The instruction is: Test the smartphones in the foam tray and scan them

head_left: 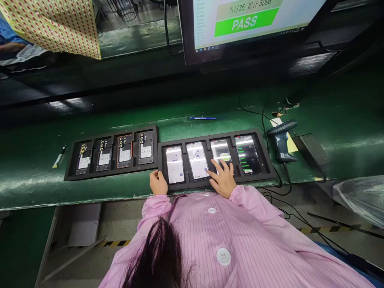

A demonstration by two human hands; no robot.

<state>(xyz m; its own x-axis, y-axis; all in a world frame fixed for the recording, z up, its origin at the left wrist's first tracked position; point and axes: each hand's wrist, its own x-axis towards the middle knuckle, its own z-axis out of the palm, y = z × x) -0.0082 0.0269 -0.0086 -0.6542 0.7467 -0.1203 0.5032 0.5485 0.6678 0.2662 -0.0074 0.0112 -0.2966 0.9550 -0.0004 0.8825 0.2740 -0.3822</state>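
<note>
My left hand [158, 183] is curled at the lower left corner of a black tray [187, 186]. Whatever its fingers may hold is hidden. My right hand [223, 179] lies with fingers spread over the third phone [220, 149] in that tray. One fingertip touches the lower right of the second phone [197, 158], whose screen is lit white. At the tray's left end is another white-screened phone [175, 162]. The rightmost phone [247, 154] shows a dark screen with green lines of text.
To the left, a second black tray [69, 170] carries several phones with bare inner backs. A blue pen [202, 118] lies behind the trays and a marker [59, 157] at far left. Right of them are a barcode scanner [281, 140], cables and a black box [312, 149]. A monitor [246, 24] reads PASS.
</note>
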